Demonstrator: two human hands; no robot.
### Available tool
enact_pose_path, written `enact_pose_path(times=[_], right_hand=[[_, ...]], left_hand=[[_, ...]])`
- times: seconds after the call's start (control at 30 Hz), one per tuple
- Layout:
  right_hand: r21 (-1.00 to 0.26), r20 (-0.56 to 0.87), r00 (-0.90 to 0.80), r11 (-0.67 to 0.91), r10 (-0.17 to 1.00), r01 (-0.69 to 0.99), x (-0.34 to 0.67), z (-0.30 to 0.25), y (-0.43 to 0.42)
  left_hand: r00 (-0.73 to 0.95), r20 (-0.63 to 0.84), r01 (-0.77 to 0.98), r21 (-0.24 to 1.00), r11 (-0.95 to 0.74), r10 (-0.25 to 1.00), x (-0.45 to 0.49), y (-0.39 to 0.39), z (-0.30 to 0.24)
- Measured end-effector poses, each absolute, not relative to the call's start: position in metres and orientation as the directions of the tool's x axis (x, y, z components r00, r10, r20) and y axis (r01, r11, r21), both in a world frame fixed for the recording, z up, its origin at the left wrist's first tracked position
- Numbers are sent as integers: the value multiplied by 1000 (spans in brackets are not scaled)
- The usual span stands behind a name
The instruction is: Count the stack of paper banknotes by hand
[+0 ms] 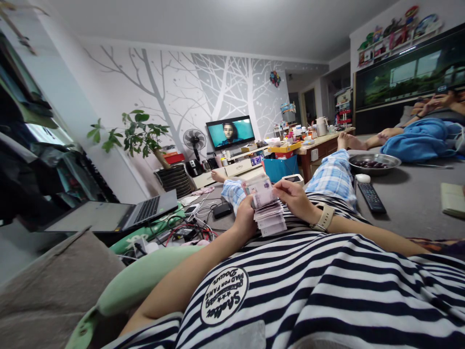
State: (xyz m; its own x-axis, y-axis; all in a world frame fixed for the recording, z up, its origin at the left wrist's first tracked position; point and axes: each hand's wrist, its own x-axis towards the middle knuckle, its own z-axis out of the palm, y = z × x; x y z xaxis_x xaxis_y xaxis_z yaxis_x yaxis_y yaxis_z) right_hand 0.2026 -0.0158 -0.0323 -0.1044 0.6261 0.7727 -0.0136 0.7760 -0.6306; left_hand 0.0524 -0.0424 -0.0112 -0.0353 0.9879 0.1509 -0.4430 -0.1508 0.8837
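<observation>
I lie back in a striped shirt, with a thick stack of pinkish banknotes resting on my belly. My left hand is closed round the stack's left side. My right hand, with a beige watch on its wrist, pinches the top note between thumb and fingers, lifting its edge. My legs in blue plaid trousers stretch out beyond the notes.
An open laptop and tangled cables sit to my left, with a green cushion beside me. A remote, a white mouse and a metal bowl of dark fruit lie right. Another person reclines at far right. A television plays ahead.
</observation>
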Motion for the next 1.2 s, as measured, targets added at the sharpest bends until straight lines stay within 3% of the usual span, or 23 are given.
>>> enact_pose_path(times=[0.17,0.43,0.7,1.03,1.2], right_hand=[[-644,756,-184,764,628,-41,203,-32,-17],[-690,718,-56,720,694,68,204,-34,-9],[-677,717,-65,715,694,172,205,-34,-6],[-633,761,-56,759,646,153,206,-33,-7],[-623,775,-82,779,627,70,205,-30,-13]], left_hand=[[-76,148,-484,859,-166,986,51,-36,-16],[-48,176,-417,891,-179,983,48,-38,-16],[-21,213,-425,882,-201,977,49,-41,-18],[-87,135,-480,862,-160,987,50,-32,-18],[-63,213,-438,872,-219,975,50,-38,-16]])
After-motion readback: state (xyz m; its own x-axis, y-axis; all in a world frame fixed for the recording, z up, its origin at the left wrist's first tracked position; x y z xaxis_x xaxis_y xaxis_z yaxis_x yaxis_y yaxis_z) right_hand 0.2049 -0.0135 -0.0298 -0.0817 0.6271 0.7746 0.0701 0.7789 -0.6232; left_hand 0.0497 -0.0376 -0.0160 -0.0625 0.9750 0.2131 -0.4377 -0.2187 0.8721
